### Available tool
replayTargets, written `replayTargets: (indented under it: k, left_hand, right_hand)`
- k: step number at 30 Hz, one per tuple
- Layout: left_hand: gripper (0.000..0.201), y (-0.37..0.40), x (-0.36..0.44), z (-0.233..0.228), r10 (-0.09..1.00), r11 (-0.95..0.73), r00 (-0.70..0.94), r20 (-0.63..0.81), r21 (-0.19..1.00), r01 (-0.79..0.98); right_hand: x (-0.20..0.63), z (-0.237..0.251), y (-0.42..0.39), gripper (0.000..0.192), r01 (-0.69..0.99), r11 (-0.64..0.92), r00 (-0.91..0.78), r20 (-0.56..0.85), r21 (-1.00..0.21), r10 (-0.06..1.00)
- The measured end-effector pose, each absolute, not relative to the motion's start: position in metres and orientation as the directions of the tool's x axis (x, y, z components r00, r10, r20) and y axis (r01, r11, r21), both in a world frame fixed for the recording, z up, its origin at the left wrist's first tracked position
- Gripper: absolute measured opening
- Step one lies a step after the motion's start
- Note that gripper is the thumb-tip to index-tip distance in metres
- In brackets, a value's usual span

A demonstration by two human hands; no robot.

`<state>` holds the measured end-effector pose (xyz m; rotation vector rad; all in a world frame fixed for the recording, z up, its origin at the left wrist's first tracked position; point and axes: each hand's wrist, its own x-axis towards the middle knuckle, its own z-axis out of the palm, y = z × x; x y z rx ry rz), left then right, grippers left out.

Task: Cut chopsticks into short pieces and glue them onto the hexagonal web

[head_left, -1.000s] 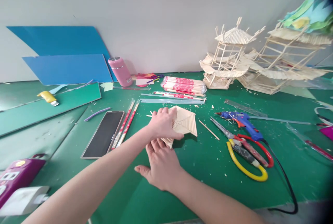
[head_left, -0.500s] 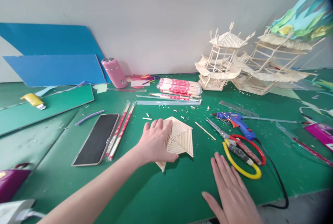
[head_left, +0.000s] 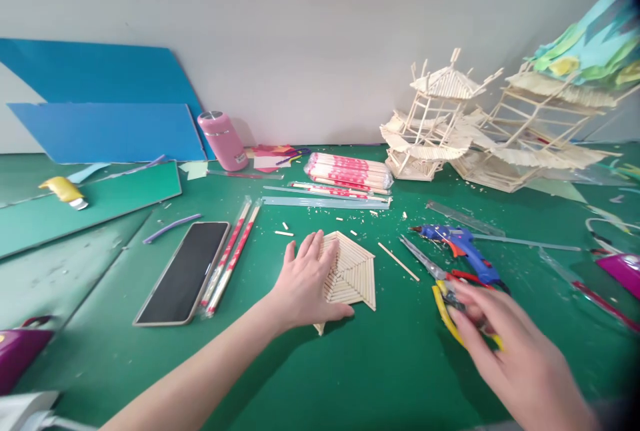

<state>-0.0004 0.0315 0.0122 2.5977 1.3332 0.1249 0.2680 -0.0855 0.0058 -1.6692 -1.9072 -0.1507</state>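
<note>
My left hand (head_left: 306, 279) lies flat on the left half of a roof-shaped panel of glued bamboo sticks (head_left: 354, 272) on the green mat (head_left: 380, 357). My right hand (head_left: 515, 344) is blurred and hovers with spread fingers over the yellow- and red-handled scissors and pliers (head_left: 447, 284) to the right. Whether it touches them I cannot tell. A blue glue gun (head_left: 463, 244) lies just behind those tools.
A black phone (head_left: 185, 272) and wrapped chopsticks (head_left: 234, 252) lie to the left. A chopstick pack (head_left: 350, 171), pink bottle (head_left: 223, 140) and blue boards (head_left: 105, 131) sit at the back. Stick pagoda models (head_left: 440, 121) stand at back right. A loose stick (head_left: 399, 261) lies beside the panel.
My right hand left the panel and moved right, across the mat to above the scissors and pliers. My left hand stayed pressed on the panel. The camera shifted slightly.
</note>
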Motion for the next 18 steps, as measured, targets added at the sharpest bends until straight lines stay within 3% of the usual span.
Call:
replayTargets:
  k: [2, 6, 10, 14, 18]
  left_hand:
    - [0.078, 0.029, -0.009, 0.015, 0.809, -0.578, 0.584, 0.069, 0.277, 0.767]
    - [0.021, 0.019, -0.034, 0.016, 0.841, -0.537, 0.443, 0.311, 0.380, 0.753]
    - [0.015, 0.003, -0.048, 0.009, 0.859, -0.505, 0.390, 0.331, 0.424, 0.751]
    - [0.054, -0.005, -0.043, -0.002, 0.844, -0.534, 0.498, 0.199, 0.404, 0.743]
    - [0.046, 0.000, -0.036, -0.009, 0.811, -0.574, 0.558, 0.174, 0.419, 0.704]
  right_hand:
    - [0.255, 0.003, -0.049, 0.031, 0.976, 0.202, -0.157, 0.390, -0.078, 0.907]
    - [0.246, -0.014, -0.007, 0.029, 0.972, 0.236, -0.229, 0.269, 0.008, 0.935]
    - [0.249, -0.017, 0.002, 0.024, 0.966, 0.254, -0.260, 0.180, 0.057, 0.949]
    - [0.248, -0.010, 0.003, 0.016, 0.973, 0.219, -0.225, 0.117, 0.069, 0.967]
    - [0.250, -0.009, 0.002, 0.014, 0.980, 0.190, -0.194, 0.090, 0.053, 0.977]
